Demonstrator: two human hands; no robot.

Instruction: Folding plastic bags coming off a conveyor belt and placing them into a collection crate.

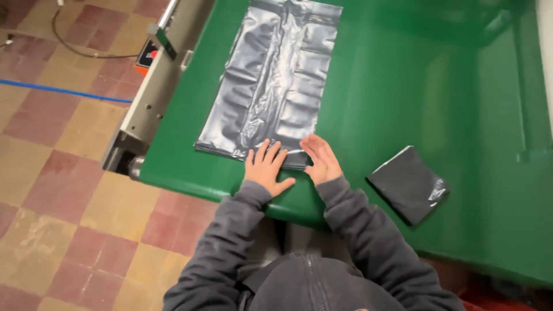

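Note:
A long grey plastic bag [276,75] lies flat on the green table [403,86], stretching away from me. My left hand [266,168] rests with fingers spread on the bag's near edge. My right hand [321,160] presses flat on the same edge, just to the right, fingers together. Neither hand grips anything. A folded dark grey bag [408,183] lies on the table to the right of my right hand, apart from it.
The table's near edge runs just below my hands. A metal machine frame [155,86] with a roller sits at the table's left end. The floor [57,190] has red and tan tiles, with a blue cable [57,91] and a black cord across it.

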